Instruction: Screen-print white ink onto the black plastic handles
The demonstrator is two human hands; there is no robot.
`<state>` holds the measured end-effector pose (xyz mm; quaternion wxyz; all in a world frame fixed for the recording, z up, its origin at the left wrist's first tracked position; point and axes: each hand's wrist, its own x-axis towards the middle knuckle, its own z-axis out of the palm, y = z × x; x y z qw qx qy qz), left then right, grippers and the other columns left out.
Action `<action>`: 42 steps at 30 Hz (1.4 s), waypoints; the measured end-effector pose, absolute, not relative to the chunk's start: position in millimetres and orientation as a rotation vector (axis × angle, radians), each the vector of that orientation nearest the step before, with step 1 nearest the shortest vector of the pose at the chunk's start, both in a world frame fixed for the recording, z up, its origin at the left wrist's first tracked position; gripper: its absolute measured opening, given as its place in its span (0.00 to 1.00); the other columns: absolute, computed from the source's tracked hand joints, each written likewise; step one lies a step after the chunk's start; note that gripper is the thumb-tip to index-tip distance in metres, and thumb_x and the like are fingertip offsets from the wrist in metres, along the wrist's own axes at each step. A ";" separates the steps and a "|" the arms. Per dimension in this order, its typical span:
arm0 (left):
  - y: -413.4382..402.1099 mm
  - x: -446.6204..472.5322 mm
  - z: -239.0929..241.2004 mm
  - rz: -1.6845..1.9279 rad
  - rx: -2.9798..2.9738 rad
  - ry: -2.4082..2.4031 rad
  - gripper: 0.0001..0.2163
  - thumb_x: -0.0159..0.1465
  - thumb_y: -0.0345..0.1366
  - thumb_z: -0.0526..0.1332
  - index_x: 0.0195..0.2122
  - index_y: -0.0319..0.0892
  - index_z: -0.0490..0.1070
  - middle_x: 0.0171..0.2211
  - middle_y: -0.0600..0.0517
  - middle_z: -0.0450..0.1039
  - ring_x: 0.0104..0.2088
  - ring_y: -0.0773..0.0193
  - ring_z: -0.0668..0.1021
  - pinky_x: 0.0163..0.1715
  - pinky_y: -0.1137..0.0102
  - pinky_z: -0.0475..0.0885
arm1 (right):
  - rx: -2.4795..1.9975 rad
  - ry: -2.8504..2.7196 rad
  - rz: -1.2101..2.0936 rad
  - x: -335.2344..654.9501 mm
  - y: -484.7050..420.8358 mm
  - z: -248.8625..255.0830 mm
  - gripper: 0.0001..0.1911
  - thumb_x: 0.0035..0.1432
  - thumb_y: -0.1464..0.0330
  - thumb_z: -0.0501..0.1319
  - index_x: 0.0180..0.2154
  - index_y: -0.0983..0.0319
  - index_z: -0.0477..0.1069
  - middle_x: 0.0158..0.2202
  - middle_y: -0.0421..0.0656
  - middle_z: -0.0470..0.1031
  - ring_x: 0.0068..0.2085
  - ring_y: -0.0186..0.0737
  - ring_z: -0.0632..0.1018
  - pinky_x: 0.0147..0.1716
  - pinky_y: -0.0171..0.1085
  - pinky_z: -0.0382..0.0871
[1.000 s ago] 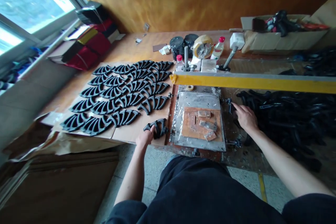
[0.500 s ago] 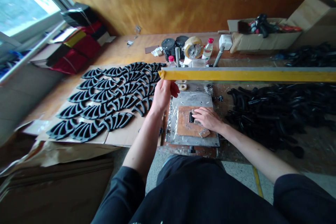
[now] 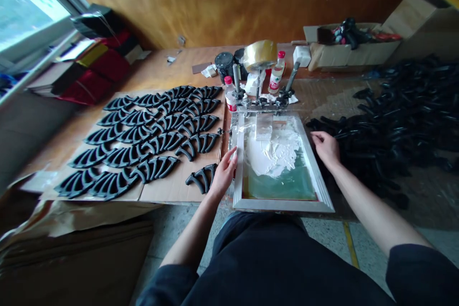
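A screen printing frame with a silver rim and green mesh lies flat in front of me. Thick white ink is spread over its far and middle parts. A pale squeegee blade stands in the ink near the far rim. My left hand is at the left rim, thumb and fingers closed against its edge. My right hand is just off the right rim, fingers loosely bent and apart, with nothing visible in them. The metal base plate and wooden block are hidden under the frame.
Curved black handles lie in rows on cardboard to the left. A heap of black handles covers the right side. Behind the frame are hinge clamps, a tape roll, bottles and a black tub.
The frame has swung down from its raised, edge-on position, and my left hand has come down with it. My right hand has left the black piece on the block and moved out to the right.
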<state>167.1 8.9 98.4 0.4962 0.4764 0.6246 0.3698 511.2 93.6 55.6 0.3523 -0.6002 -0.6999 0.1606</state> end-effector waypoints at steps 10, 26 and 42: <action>22.8 163.6 39.3 0.673 1.198 1.710 0.27 0.62 0.48 0.59 0.61 0.46 0.64 0.25 0.57 0.69 0.23 0.70 0.70 0.27 0.75 0.66 | -1.431 -2.472 0.250 385.4 113.6 100.6 0.09 0.55 0.67 0.65 0.40 0.61 0.73 0.39 0.47 0.77 0.43 0.48 0.76 0.41 0.43 0.69; 20.6 158.8 35.6 0.699 1.158 1.610 0.28 0.61 0.51 0.58 0.60 0.46 0.64 0.25 0.57 0.69 0.22 0.70 0.68 0.22 0.76 0.63 | -0.940 -2.531 0.401 411.3 57.7 80.1 0.19 0.53 0.80 0.57 0.43 0.59 0.77 0.46 0.44 0.79 0.45 0.43 0.77 0.43 0.39 0.70; 26.8 166.2 130.7 1.030 0.968 1.318 0.24 0.63 0.57 0.54 0.48 0.43 0.74 0.21 0.56 0.64 0.19 0.72 0.66 0.18 0.76 0.61 | -1.480 -1.871 0.328 473.7 173.0 136.1 0.25 0.62 0.59 0.59 0.59 0.59 0.65 0.40 0.46 0.78 0.35 0.40 0.76 0.38 0.41 0.71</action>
